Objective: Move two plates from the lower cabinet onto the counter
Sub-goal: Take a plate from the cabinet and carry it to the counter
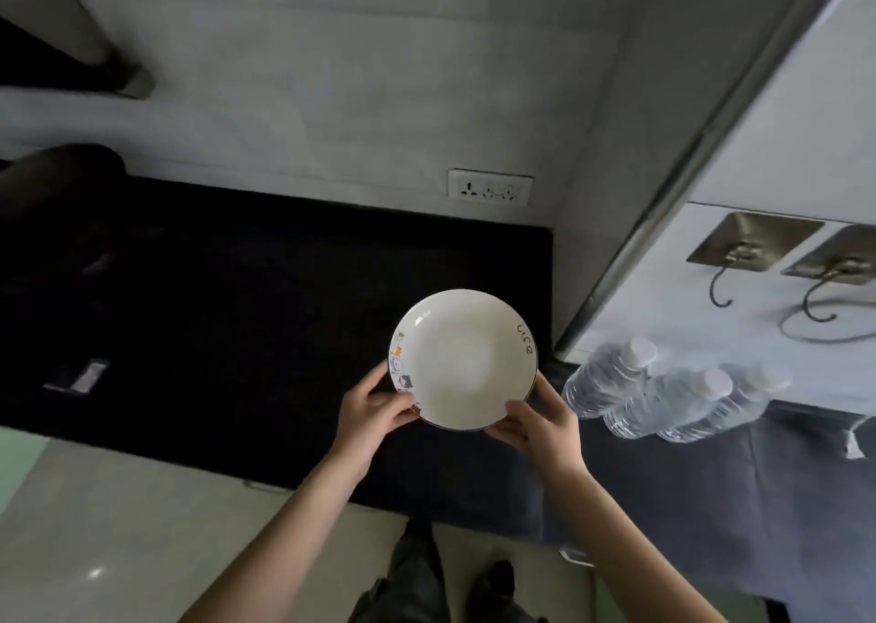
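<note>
One round white ceramic plate (463,359), both hands' grip on its near rim — left hand (374,409) at 8 o'clock, right hand (540,425) at 5 — over the black worktop (237,314). Placing step; next, probably a level set-down.

Dim overall, counter (237,314) nearly black, soft blur, wide-angle edge bending

White plate (464,359), small rim pictures, level, perhaps just above the dark counter (237,314).
</note>
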A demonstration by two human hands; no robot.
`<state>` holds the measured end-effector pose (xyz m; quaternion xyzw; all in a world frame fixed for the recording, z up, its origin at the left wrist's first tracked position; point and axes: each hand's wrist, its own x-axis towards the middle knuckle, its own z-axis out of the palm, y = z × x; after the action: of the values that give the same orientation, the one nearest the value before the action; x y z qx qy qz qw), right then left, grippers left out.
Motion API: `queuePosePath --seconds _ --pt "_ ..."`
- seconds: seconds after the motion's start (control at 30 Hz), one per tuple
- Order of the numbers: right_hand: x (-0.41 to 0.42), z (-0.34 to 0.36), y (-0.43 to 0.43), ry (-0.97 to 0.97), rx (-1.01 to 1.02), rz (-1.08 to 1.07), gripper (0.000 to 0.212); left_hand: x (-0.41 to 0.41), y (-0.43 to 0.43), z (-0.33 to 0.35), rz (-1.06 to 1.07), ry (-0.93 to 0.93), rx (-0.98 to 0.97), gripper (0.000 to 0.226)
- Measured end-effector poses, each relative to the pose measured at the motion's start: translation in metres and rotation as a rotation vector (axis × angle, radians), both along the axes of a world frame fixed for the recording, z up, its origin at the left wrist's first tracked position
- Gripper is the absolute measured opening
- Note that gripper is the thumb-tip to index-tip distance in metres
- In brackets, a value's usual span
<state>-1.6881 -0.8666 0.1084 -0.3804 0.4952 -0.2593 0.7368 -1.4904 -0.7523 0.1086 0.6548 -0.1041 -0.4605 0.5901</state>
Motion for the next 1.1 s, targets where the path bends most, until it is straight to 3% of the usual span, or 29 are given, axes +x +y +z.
queuePosePath --seconds 0.37,0.93,1.1 --pt "0.107 -0.077 -0.104 0.032 0.122 -0.309 0.065 0.115 -0.149 -0.070 -0.180 0.081 0.040 0.072" --pt "0.124 -0.106 -0.175 0.041 0.122 -0.272 0.068 0.137 -0.216 -0.107 -0.181 0.166 0.037 0.071" --pt "0.121 -0.104 -0.166 0.032 0.159 -0.248 0.051 0.134 -0.210 -0.100 -0.201 0.167 0.073 0.055"
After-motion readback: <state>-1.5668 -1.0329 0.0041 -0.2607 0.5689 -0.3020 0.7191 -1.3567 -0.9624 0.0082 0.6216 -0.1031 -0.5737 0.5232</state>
